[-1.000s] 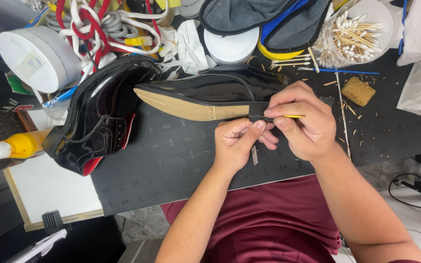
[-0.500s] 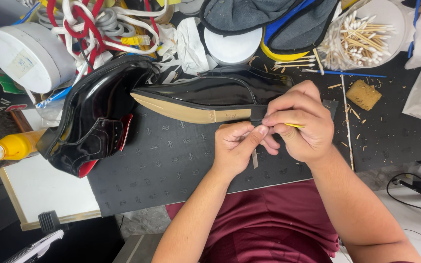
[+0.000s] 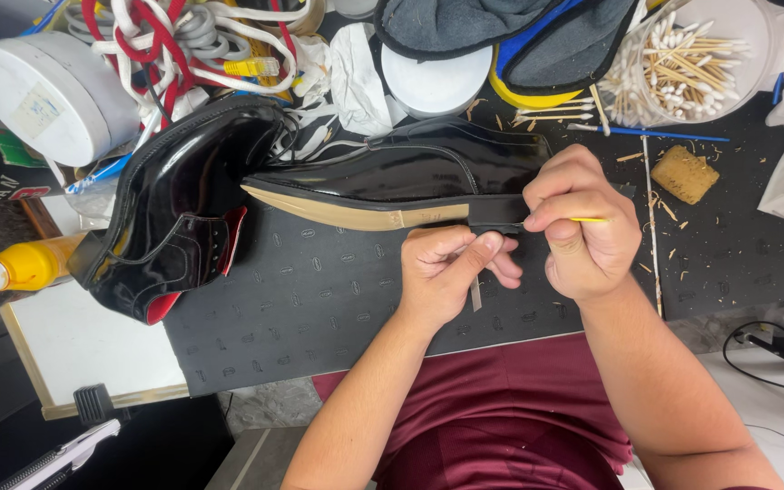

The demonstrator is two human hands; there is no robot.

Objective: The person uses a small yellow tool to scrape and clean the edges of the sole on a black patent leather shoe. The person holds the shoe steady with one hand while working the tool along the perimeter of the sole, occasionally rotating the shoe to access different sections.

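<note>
Head view, I see black shoe (image 3: 410,172) on its side, long axis left-right on table (image 3: 319,290); heel meets right hand (image 3: 583,231), fingers pinching yellow stick (image 3: 589,220); left hand (image 3: 451,272) just below heel grips thin strip (image 3: 475,292).

Over the last second the left hand (image 3: 451,272) has slid a little left of the shoe's heel (image 3: 498,213), its fingers stretched toward the right hand (image 3: 583,227); the right hand's yellow stick (image 3: 589,220) now juts out to the right; the whole scene sits slightly higher in frame.
</note>
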